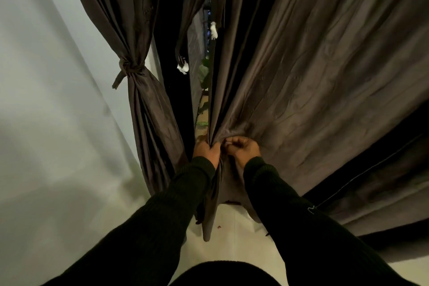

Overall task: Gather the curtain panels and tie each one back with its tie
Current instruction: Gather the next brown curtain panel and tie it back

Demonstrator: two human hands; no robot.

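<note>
Two dark brown curtain panels hang in front of me. The left panel (pixel 130 30) is bunched and bound by a knotted tie (pixel 130 69) of the same fabric. The right panel (pixel 313 76) hangs spread wide, with its left edge pulled into folds. My left hand (pixel 206 150) is closed around those gathered folds at the panel's inner edge. Right beside it, my right hand (pixel 245 147) pinches the cloth, fingers curled into the fabric. Both arms wear dark knitted sleeves. A strip of fabric (pixel 209 216) hangs down below my left hand.
A pale wall (pixel 46 100) stands to the left. Between the panels is a dark gap with green leaves (pixel 204 72) and small white tufts (pixel 213 29). The floor (pixel 232 239) below is light. The right panel's hem (pixel 371 193) pools low at the right.
</note>
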